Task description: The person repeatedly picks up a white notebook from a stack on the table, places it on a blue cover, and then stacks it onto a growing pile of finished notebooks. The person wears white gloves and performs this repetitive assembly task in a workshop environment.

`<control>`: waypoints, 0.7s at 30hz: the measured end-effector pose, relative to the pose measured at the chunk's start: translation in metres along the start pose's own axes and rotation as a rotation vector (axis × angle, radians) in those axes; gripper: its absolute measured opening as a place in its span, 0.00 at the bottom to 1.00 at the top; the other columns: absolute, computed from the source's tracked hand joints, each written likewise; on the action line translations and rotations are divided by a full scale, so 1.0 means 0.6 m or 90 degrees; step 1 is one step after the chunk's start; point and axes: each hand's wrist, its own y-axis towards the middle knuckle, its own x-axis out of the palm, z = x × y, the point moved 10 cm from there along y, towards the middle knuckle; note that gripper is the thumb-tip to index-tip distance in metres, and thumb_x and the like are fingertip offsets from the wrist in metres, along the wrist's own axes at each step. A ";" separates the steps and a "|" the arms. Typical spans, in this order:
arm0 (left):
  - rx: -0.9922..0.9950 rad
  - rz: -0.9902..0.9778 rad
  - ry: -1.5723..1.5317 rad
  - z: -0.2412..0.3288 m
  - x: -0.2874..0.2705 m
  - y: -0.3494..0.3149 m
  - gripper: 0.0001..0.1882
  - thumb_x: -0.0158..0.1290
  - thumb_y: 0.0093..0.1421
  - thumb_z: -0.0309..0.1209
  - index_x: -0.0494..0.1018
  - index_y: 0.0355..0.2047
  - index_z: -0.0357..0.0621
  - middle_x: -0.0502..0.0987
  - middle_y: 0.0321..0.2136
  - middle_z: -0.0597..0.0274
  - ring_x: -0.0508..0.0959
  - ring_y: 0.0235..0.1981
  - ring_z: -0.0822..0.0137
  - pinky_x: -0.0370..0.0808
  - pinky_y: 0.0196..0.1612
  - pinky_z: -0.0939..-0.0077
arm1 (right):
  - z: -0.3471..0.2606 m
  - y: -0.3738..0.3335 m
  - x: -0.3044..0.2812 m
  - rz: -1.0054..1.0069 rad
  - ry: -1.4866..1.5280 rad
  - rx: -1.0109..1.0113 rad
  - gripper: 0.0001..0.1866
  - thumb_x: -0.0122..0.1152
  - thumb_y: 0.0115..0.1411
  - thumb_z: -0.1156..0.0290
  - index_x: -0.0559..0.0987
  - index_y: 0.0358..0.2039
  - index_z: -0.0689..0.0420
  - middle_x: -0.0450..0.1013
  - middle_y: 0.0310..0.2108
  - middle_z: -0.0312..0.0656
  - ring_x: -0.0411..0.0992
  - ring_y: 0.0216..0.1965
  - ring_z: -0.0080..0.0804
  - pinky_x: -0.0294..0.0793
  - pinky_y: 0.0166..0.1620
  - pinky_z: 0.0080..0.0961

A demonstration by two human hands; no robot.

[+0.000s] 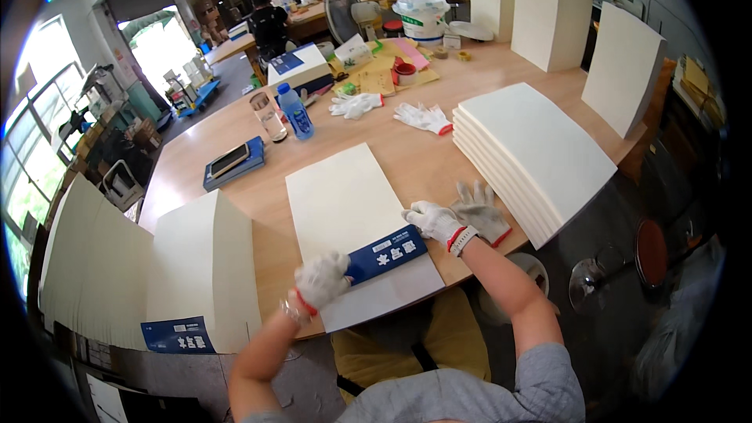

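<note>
In front of me lies a cream sketch pad (345, 196), with a grey-white sheet (388, 298) showing at its near end. A dark blue paper band (384, 255) with white print lies across the pad near that end. My left hand (321, 280), in a white knit glove with a red cuff, has its fingers closed at the band's left end. At the right end, my right hand (435, 222), gloved alike, bends its fingers over the band's edge; the fingertips are partly hidden. A loose grey-white glove (480, 211) lies just right of that hand.
Stacked cream pads (540, 141) stand to the right; a tall paper block (207, 266) with a blue band (178, 335) is at left. Farther back are a phone (229, 160) on a blue box, a bottle (295, 112), a glass (269, 117) and spare gloves (423, 117). Another person (269, 25) sits beyond.
</note>
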 end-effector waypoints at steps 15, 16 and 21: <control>-0.287 0.040 -1.793 -0.027 0.213 -0.027 0.16 0.56 0.60 0.40 0.64 0.21 0.51 0.65 0.15 0.68 0.66 0.14 0.70 0.66 0.16 0.80 | -0.074 0.193 0.106 -0.193 0.474 -0.007 0.18 0.60 0.61 0.54 0.76 0.35 0.59 0.73 0.25 0.36 0.72 0.23 0.25 0.73 0.25 0.25; -0.300 0.117 -1.726 -0.049 0.197 -0.044 0.15 0.56 0.60 0.40 0.65 0.23 0.50 0.66 0.15 0.67 0.68 0.15 0.69 0.67 0.17 0.79 | -0.095 0.192 0.113 -0.192 0.423 -0.054 0.17 0.60 0.60 0.56 0.76 0.36 0.59 0.72 0.26 0.36 0.72 0.24 0.25 0.74 0.26 0.25; -0.191 0.347 -1.410 -0.133 0.124 -0.161 0.13 0.56 0.61 0.40 0.69 0.36 0.44 0.73 0.20 0.61 0.76 0.20 0.64 0.78 0.25 0.70 | -0.193 0.069 0.108 -0.172 0.706 -0.228 0.16 0.57 0.62 0.67 0.70 0.45 0.64 0.71 0.37 0.39 0.72 0.36 0.22 0.74 0.39 0.20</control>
